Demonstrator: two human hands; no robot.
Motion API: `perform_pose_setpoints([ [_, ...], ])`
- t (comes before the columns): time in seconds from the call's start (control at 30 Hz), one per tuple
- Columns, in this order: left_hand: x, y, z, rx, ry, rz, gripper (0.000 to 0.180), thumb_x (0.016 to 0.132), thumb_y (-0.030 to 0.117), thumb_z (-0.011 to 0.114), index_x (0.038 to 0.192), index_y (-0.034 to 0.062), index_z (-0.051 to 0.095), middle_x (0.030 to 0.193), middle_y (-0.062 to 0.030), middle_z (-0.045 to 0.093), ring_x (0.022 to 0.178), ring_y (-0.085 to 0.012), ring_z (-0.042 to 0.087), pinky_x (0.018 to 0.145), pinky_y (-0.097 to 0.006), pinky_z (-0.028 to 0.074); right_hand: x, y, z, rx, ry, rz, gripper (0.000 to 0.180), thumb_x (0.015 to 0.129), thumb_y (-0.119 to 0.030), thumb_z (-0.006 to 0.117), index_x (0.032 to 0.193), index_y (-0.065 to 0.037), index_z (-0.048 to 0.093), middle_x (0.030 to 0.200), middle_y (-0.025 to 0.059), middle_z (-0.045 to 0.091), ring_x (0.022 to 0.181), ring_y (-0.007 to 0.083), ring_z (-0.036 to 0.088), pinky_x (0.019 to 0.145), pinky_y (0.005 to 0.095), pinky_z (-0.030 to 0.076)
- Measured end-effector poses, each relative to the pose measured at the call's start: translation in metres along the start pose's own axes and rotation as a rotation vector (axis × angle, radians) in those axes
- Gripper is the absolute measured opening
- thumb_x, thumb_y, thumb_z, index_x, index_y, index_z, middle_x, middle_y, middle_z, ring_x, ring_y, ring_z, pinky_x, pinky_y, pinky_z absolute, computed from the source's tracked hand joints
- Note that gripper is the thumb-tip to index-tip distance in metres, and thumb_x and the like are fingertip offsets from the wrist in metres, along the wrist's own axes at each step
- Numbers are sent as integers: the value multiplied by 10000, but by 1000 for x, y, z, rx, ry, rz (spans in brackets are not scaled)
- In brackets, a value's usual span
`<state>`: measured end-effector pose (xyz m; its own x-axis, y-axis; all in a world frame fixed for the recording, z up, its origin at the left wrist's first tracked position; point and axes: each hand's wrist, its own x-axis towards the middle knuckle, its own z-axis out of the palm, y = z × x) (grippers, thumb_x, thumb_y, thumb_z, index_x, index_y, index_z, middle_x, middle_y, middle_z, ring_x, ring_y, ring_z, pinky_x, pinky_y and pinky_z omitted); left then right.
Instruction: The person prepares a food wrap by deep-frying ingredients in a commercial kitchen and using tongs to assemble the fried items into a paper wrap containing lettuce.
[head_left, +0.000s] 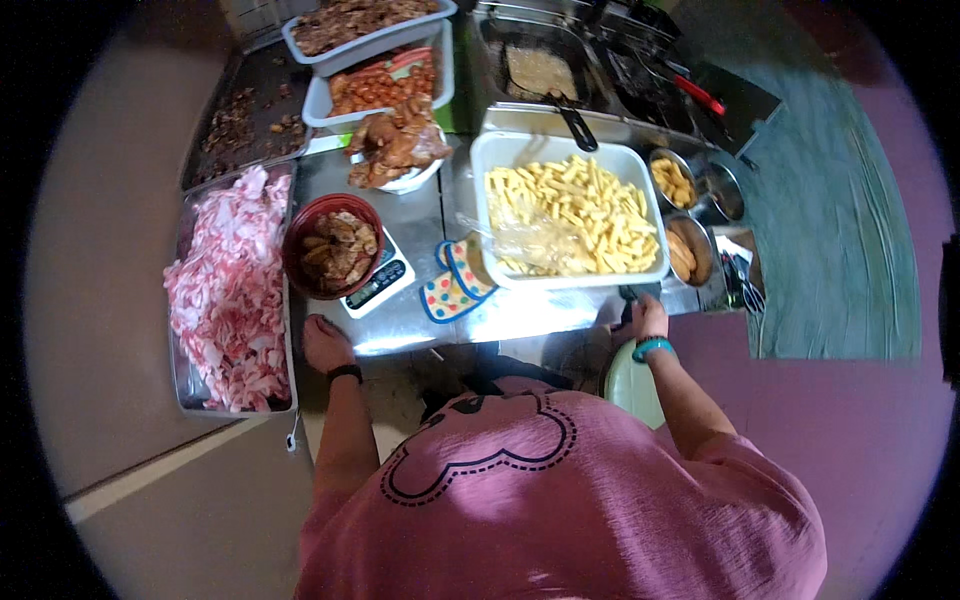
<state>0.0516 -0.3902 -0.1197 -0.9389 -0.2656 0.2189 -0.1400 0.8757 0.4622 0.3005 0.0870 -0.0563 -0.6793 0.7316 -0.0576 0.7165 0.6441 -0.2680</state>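
My left hand (327, 346) is curled at the front edge of the steel counter (400, 334), just below a white kitchen scale (378, 287); what its fingers close on, if anything, is hidden. Partly over the scale sits a reddish-brown bowl (291, 250) holding browned meat pieces (340, 250). At the counter's right front edge, my right hand (650, 318) is closed around something small and dark that I cannot make out. Just above that hand stands a white tub (570, 283) of cut raw potato fries (590, 205), with a clear plastic bag lying among them.
Raw pink meat (235, 290) fills a tray at left. A spotted oven mitt (455, 283) lies mid-counter. Behind are roast chicken (395, 148), a tub of sausages (385, 90) and a fryer (540, 70) with a black-handled strainer. Metal cups (690, 250) and scissors (752, 296) are at right.
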Motion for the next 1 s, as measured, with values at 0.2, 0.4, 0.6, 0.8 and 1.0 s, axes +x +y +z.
perform_pose_setpoints([
  [0.2,-1,15,-1,-47,36,47,136,816,148,428,859,52,514,835,-151,554,763,-332,531,661,-414,414,19,25,15,-170,117,213,258,755,-221,531,972,-89,572,950,162,558,875,312,535,742,394,437],
  [0.4,0,8,-8,25,-62,0,146,812,162,434,860,53,518,803,-158,556,756,-348,524,649,-419,413,12,-7,0,-81,149,289,232,703,-251,609,901,-131,596,877,80,603,755,256,582,644,366,465],
  [0.6,1,-8,6,-39,-10,4,154,826,188,419,850,68,512,811,-141,550,749,-330,525,646,-411,418,-59,-127,40,190,-151,-604,282,752,-258,561,1003,-130,544,915,136,563,768,299,560,640,395,456],
  [0.8,3,-3,10,-41,15,62,168,828,196,401,860,76,514,845,-125,552,784,-316,522,666,-412,421,-45,-240,88,-58,-48,-583,433,756,-262,529,1098,-10,444,902,133,549,762,291,550,631,361,467],
  [1.0,1,-31,28,-51,95,104,146,768,136,442,865,59,520,840,-130,559,791,-320,529,674,-403,425,-26,-244,118,-68,-113,-690,157,767,-112,413,808,-24,537,826,156,571,722,305,567,627,387,464],
])
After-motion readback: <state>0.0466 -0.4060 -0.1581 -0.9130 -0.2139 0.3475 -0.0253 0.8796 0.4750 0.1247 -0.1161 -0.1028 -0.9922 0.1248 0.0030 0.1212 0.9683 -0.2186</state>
